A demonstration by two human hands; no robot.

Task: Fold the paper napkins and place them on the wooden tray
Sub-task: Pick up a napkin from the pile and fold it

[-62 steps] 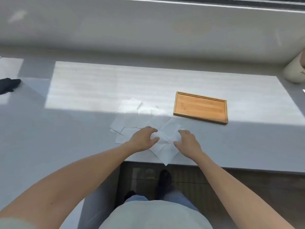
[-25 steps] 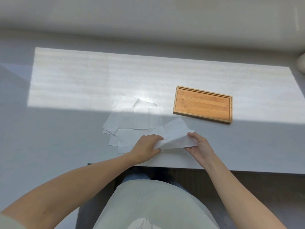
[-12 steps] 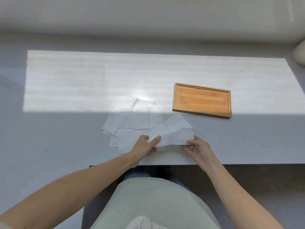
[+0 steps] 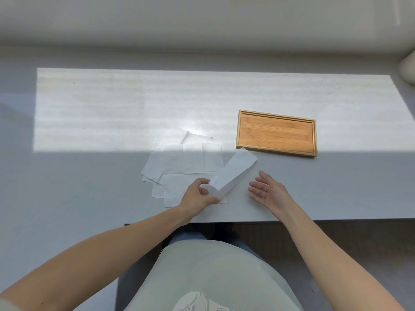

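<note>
L hand curled, pinching, R hand palm up, fingers spread, both forearms bare

place: home, likely | evidence: sunlit white table, wooden tray, paper napkins

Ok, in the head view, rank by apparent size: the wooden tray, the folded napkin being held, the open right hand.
1. Rectangular wooden tray, clearly largest.
2 and 3. Folded white paper napkin and open right hand look similar; not ranked.
</note>
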